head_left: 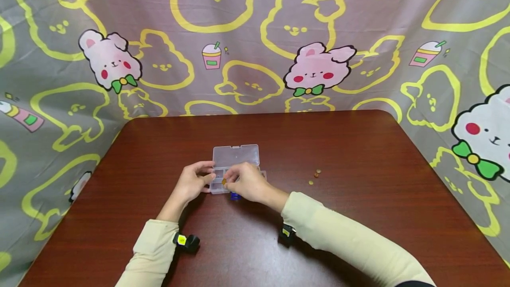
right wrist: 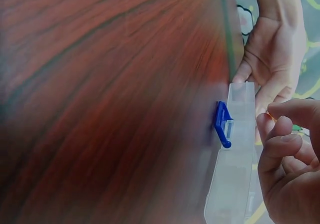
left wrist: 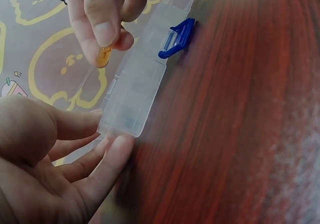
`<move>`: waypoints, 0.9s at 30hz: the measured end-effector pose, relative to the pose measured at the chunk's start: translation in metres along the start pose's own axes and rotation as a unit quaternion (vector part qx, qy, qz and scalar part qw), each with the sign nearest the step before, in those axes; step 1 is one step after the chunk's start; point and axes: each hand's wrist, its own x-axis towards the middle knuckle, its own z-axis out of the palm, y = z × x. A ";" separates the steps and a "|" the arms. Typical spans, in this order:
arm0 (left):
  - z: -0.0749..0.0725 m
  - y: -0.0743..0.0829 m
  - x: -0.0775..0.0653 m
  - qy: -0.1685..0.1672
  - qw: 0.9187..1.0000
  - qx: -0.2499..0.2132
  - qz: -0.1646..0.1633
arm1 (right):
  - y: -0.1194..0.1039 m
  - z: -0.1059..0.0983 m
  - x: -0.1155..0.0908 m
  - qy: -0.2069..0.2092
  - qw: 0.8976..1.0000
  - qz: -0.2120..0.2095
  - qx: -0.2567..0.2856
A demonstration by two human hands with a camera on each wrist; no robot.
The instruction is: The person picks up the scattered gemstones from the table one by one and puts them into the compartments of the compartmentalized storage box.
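The left hand [head_left: 193, 184] grips the clear compartment box [left wrist: 142, 69] while the right hand [head_left: 249, 183] pinches a small amber piece [left wrist: 103, 58] above it, apparently filling it, which next calls for lowering and release.

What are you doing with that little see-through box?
A person is working with a clear box on the table. The left hand holds one end of it, while the right hand pinches a small amber piece above the compartments. The lid is open on the far side, and a blue latch shows at the front. Three more small pieces lie on the table, off to the person's right.
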 end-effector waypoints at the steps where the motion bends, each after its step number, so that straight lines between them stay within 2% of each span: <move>1: 0.000 -0.001 0.000 -0.001 1.000 0.002 0.000 | -0.001 0.001 0.001 -0.001 1.000 0.000 -0.001; 13: -0.001 -0.003 0.001 -0.006 1.000 0.000 0.011 | -0.007 0.011 0.009 -0.017 1.000 0.019 -0.010; 27: -0.002 -0.003 0.001 -0.009 1.000 -0.002 0.000 | -0.008 0.016 0.013 -0.009 0.999 0.027 -0.018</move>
